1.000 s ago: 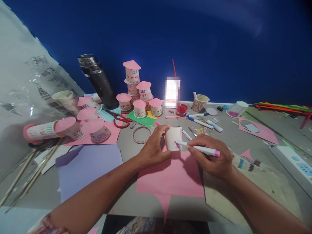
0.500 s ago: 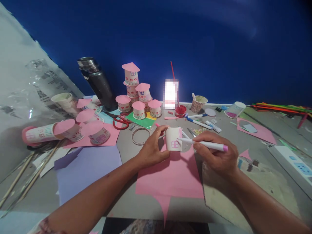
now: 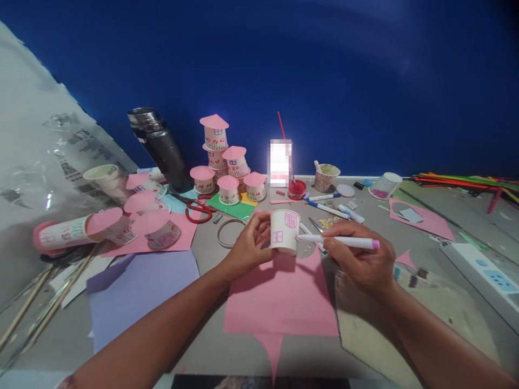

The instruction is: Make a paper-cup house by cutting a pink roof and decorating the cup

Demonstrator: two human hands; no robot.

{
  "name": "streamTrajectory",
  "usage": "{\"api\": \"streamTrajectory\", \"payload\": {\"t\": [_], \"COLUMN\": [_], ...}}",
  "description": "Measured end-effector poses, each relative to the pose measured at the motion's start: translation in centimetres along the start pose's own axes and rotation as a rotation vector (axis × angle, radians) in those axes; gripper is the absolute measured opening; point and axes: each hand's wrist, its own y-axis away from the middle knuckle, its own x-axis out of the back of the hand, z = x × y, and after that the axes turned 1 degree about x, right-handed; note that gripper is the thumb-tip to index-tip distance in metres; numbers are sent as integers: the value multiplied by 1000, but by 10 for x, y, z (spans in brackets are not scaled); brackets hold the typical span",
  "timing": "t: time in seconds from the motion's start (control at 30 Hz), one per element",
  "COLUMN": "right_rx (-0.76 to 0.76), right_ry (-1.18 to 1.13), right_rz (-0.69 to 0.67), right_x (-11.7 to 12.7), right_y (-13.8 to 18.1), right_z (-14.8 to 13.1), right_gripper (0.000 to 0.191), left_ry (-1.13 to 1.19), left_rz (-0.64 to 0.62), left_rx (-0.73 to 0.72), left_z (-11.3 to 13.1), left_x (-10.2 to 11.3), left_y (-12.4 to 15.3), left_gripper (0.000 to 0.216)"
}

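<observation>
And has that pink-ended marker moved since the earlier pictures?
Yes, the marker has moved rightward, closer to the white power strip.

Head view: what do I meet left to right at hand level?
Purple sheet → left hand → held cup → right hand → pink scrap → power strip. The marker is left out; it overlaps the right hand.

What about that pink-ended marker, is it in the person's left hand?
No, the marker is in the right hand, while the left hand holds the paper cup.
</observation>
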Motion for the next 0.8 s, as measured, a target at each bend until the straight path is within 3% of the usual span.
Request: {"api": "streamTrajectory", "payload": {"t": [0.17,0.4,0.53,0.7,0.8], "right_rx": [-12,-127,-187,-119,-91], "right_ry": [1,-106,-88,42,92], "right_rz": [39,115,41,-174,-209], "right_x": [0,-3,-8,-12,-13], "right_y": [3,12,6,4,6], "right_z": [2,10,14,30,36], "right_gripper": [11,8,25,77,80], "left_ry": [215,266,278,305,302], "left_rz": [46,61,48,-15,-71], "left_rx": [86,167,146,162,169], "left_z": [5,6,2,2,0], "left_x": [-7,-10,-11,-17,-18], "left_y": [1,4,5,8,10], "left_gripper": [77,82,81,80,79]}}
